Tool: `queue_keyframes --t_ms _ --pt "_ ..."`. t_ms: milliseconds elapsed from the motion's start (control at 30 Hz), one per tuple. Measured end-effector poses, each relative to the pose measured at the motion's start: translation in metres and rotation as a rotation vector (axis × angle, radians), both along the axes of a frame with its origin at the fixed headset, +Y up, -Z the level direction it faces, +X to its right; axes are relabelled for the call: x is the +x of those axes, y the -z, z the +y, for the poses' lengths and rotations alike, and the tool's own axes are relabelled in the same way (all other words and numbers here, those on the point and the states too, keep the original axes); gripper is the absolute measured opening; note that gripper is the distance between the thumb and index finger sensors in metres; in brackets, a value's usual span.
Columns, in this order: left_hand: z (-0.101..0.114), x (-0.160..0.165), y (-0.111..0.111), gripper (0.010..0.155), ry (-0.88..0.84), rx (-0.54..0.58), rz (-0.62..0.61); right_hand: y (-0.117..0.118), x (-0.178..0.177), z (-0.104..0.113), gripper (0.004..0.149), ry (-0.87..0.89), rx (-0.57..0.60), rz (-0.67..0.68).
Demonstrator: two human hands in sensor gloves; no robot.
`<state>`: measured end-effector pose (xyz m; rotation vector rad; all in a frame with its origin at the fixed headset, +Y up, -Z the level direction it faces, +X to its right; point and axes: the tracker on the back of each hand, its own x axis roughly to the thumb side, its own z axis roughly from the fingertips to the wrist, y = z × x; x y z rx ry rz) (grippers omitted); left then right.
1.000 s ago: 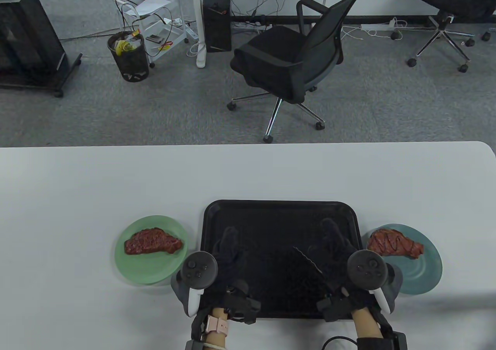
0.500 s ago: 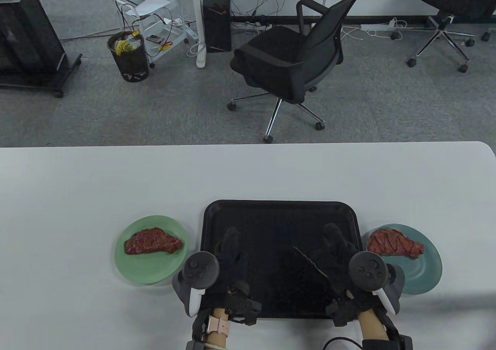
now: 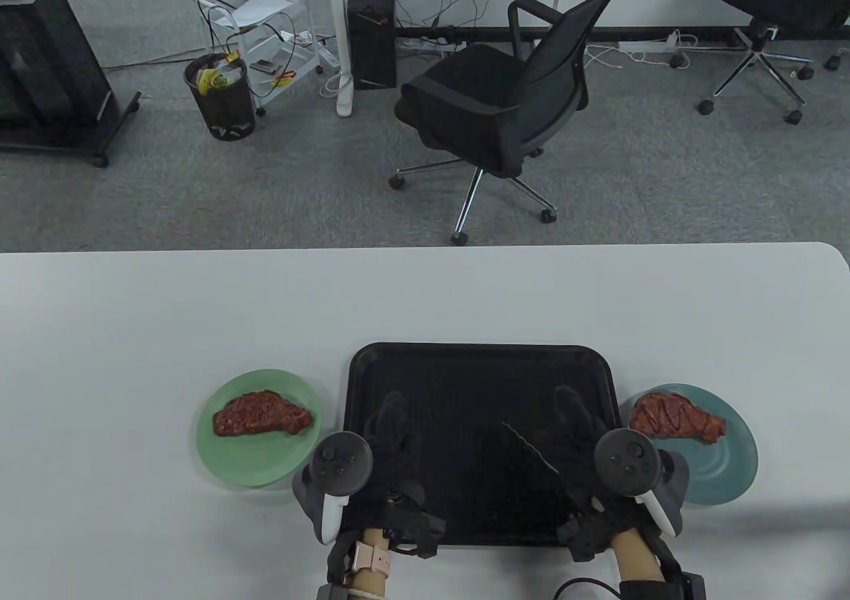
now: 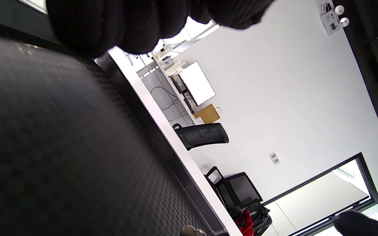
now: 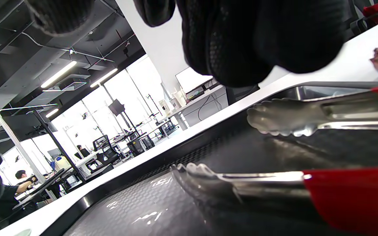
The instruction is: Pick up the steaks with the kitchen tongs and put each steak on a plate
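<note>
Two red steaks lie on plates: one steak (image 3: 262, 414) on the green plate (image 3: 232, 460) left of the black tray (image 3: 478, 374), the other steak (image 3: 677, 417) on the teal plate (image 3: 724, 474) to the right. The tongs (image 3: 528, 450), metal with red handles, lie on the tray with their arms spread apart (image 5: 274, 186). My right hand (image 3: 574, 420) hovers flat just over their handle end, fingers fairly straight, not curled round them. My left hand (image 3: 392, 427) rests flat on the tray's left part, holding nothing.
The white table (image 3: 425, 294) stretches beyond the tray. An office chair (image 3: 498, 108) stands on the floor behind the table's far edge. In the left wrist view only the tray's textured surface (image 4: 44, 147) and my fingers (image 4: 126, 23) are close.
My right wrist has drifted slightly toward the near edge and to the right. The tongs, steaks and left hand have stayed where they were.
</note>
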<state>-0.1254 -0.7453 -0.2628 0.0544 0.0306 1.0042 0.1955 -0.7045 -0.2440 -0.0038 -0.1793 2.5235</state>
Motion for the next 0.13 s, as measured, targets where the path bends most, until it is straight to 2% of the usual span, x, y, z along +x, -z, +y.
queue_keyframes --t_ms 133 --pt "-0.0008 0.0005 0.0001 0.066 0.011 -0.007 -0.002 -0.0004 -0.0004 0.0021 0.073 0.014 0.001 0.000"
